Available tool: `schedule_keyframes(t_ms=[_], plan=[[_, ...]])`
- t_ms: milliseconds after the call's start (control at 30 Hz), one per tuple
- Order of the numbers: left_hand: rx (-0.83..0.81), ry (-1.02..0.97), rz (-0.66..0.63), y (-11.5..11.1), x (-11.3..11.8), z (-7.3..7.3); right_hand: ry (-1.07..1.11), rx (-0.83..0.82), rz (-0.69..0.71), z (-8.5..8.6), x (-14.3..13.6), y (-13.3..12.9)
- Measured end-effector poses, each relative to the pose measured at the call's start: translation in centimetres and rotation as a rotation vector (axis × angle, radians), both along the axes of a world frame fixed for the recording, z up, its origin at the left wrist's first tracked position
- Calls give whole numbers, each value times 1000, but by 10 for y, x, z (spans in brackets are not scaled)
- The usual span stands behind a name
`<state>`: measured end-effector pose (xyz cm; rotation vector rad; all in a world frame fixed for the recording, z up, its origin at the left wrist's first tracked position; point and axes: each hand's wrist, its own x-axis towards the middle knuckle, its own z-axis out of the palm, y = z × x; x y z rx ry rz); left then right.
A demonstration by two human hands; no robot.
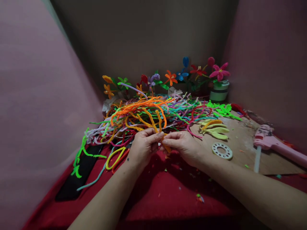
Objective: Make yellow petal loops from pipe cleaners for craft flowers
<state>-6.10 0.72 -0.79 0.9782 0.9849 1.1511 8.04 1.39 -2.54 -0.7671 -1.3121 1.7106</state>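
My left hand (146, 145) and my right hand (181, 145) meet in the middle of the view, fingertips nearly touching. Orange-yellow pipe cleaners (160, 120) are pinched between the thumb and fingers of the left, their ends fanning up and away. The right thumb and fingers press on the lower part of the same strands, which pokes out below. Fingers cover the point where the strands meet. Right behind the hands lies a big tangled heap of pipe cleaners (177, 110) in many colours, orange ones on top.
Pipe-cleaner flowers (170, 77) line the back, some by a green jar (219, 92). To the right, a board (242, 159) bears yellow petal shapes (217, 130), a white ring (222, 150) and a pink glue gun (271, 140). Yellow-handled scissors (115, 158) and a black phone-like slab (72, 182) lie left.
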Motion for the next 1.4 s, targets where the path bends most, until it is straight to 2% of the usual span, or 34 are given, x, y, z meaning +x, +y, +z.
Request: schedule_keyframes(t_ms=[133, 267, 400, 600, 833, 933, 1067, 1167, 1233, 1300, 1400], plan=[[-1, 39, 21, 1, 0, -2, 35, -121, -5, -2, -1, 0], [87, 222, 66, -2, -1, -2, 60, -147, -43, -6, -1, 3], [283, 387, 90, -4, -4, 3, 61, -128, -42, -7, 1, 5], [694, 695, 65, -2, -14, 11, 74, -89, -2, -7, 3, 5], [888, 947, 76, -2, -21, 12, 46, -69, 22, -4, 3, 4], [1008, 1052, 5, -3, -25, 18, 4, -56, 38, -2, 4, 4], [1266, 1461, -124, -10, -25, 26, -73, 5, 81, -1, 6, 5], [1229, 1664, -149, -14, -17, 28, -194, 119, 54, -2, 7, 6], [1101, 1677, -134, -15, -12, 29, -335, 282, -31, -3, 7, 4], [840, 1550, -152, -12, -10, 29, -470, 533, -156, -4, 6, 0], [332, 1135, -250, -3, -12, 29, -591, 987, -326, -8, 6, -6]])
